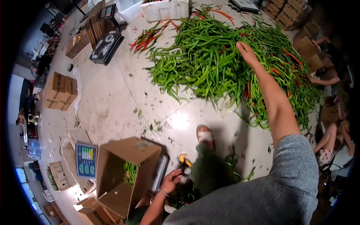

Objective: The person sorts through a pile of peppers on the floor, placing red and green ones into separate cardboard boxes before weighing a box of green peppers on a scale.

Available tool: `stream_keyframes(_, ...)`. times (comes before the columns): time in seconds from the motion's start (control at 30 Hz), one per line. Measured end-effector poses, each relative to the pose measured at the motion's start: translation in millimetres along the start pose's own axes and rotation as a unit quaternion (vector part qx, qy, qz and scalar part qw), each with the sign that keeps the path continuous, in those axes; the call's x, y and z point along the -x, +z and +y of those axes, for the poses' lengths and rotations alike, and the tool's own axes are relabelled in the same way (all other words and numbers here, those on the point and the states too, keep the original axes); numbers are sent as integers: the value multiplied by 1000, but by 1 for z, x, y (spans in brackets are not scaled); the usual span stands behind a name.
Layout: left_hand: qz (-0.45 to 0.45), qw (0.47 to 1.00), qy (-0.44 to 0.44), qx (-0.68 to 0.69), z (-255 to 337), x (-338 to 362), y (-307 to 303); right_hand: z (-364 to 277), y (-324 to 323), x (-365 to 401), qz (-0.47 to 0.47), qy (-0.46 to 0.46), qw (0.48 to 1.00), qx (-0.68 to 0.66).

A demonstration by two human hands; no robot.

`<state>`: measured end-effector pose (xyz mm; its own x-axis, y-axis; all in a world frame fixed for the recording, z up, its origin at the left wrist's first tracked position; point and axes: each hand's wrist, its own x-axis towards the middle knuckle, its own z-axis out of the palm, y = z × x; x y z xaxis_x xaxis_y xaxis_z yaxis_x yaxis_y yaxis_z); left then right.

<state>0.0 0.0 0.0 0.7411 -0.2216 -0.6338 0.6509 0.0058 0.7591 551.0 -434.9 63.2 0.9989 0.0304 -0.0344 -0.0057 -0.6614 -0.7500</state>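
A wide heap of long green chili peppers (210,56), mixed with some red ones, lies on the floor. My right hand (247,53) reaches into the top of this heap, its fingers mostly hidden among the peppers. Low in the view, my left hand (171,181) has its fingers curled, and what they hold, if anything, is hidden. Right by its fingertips is a yellow-and-black tool (184,160). Beside that hand, an open cardboard box (147,153) stands tilted on a scale (161,173), with some green chili peppers (131,173) inside.
A lit scale display (86,159) stands left of the box. Closed cartons (60,92) and another scale (106,47) are farther left. A white foam box (165,10) stands behind the heap. At the right edge, other people (330,140) sit near cardboard boxes. My foot (204,134) is below the heap.
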Motion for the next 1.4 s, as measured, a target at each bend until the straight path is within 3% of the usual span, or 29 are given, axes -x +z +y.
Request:
stream_keyframes(0.07,37,999,2,20,15,5,3,-33,14,-13,78,-21,995,63)
stream_keyframes(0.1,16,998,-7,55,39,-66,33,-11,0,-81,81,-19,992,90)
stream_keyframes(0.17,13,997,-2,72,57,-98,27,-3,9,-148,101,-83,987,91)
stream_keyframes(0.3,-13,999,-44,10,97,-131,17,4,28,-213,150,-81,980,107)
stream_keyframes(0.43,8,996,-44,84,110,-151,-1,15,35,-246,60,-36,993,99)
stream_keyframes(0.47,29,997,-10,71,110,-155,-4,20,34,-258,-25,-1,988,152)
stream_keyframes(0.57,74,992,-35,97,104,-159,-7,50,53,-270,-38,75,992,92)
stream_keyframes(0.63,70,992,-60,85,104,-158,-2,30,45,-250,-127,63,986,84)
stream_keyframes(0.73,37,993,-74,87,108,-163,5,22,47,-217,-156,54,984,72)
stream_keyframes(0.83,22,996,-37,73,124,-198,6,28,50,-175,-184,-28,982,16)
stream_keyframes(0.9,16,998,-4,54,148,-224,7,24,58,-126,-164,-116,979,45)
stream_keyframes(0.97,18,999,33,36,169,-249,8,9,64,-73,-98,-145,964,201)
stream_keyframes(1.03,15,996,87,28,187,-272,11,-11,69,-32,-117,-147,950,249)
stream_keyframes(1.17,42,992,100,67,198,-316,14,-24,87,31,1,-224,937,266)
stream_keyframes(1.23,65,988,37,138,208,-328,19,-31,102,69,-2,-200,939,282)
stream_keyframes(1.33,39,965,17,258,184,-340,17,-18,130,121,41,-213,936,278)
stream_keyframes(1.4,31,947,3,319,164,-337,17,-9,149,158,43,-173,946,272)
